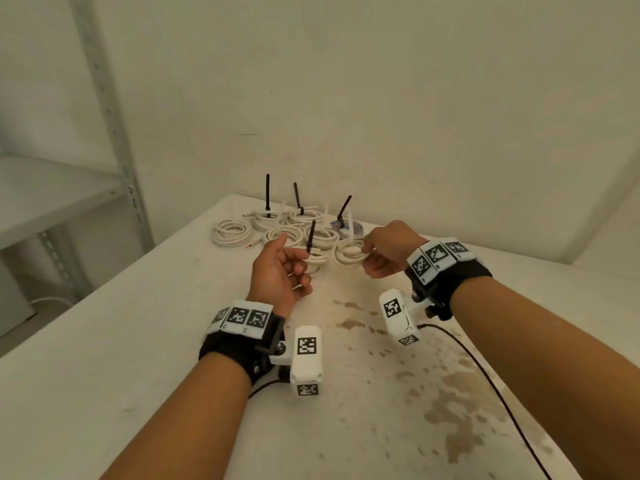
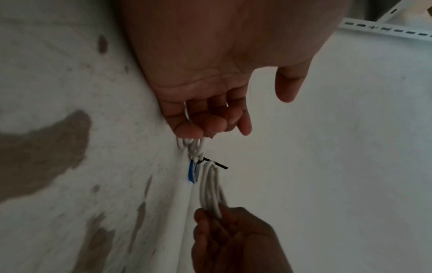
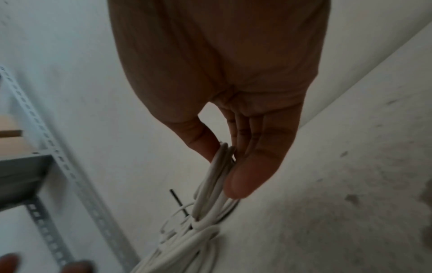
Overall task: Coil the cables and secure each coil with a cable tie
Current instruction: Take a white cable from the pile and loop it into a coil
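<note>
over stained table [image 1: 450, 393], right hand [image 1: 389, 247] fingers pinch white coil [image 1: 348, 255]; left hand [image 1: 277, 271] loosely curled, empty.

The left hand [image 1: 277, 268] hides 1 white coil [image 1: 317, 259] (partly).

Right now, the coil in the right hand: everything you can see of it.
The white cable coil is several loops of round, smooth, plastic-looking cable. The right hand pinches its near side between thumb and fingers, at the table's far end beside the other coils. No black tie is visible on it. Whether it rests on the table is unclear.
</note>
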